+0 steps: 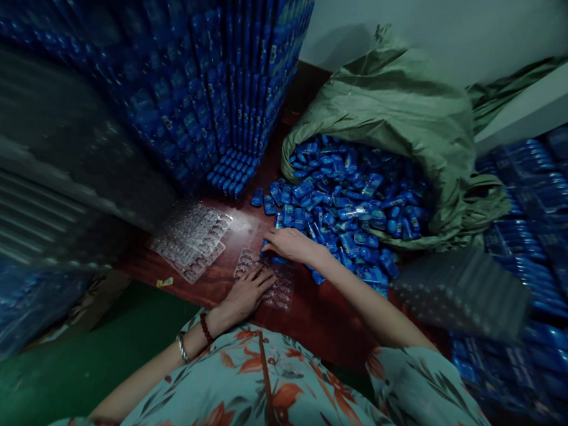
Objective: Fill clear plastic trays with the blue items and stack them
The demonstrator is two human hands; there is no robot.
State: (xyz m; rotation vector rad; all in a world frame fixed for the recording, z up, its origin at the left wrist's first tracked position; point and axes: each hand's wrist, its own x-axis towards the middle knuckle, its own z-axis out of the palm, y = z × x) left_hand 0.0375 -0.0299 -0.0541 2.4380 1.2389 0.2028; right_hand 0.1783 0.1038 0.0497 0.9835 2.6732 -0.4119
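My left hand (249, 292) lies flat, fingers spread, on a clear plastic blister tray (281, 290) on the dark red table (226, 279). My right hand (288, 243) reaches to the tray's far edge, its fingers closed around a small blue item (265, 243) from the loose pile of blue items (344, 209). That pile spills from an open green sack (408, 118). A bead bracelet and a metal bangle sit on my left wrist.
A stack of empty clear trays (190, 237) lies left of my hands. Tall stacks of filled blue trays (214, 80) rise behind, and more stand at right (535, 209). Grey stacked trays (462, 291) sit at right. A green floor (73, 367) shows at lower left.
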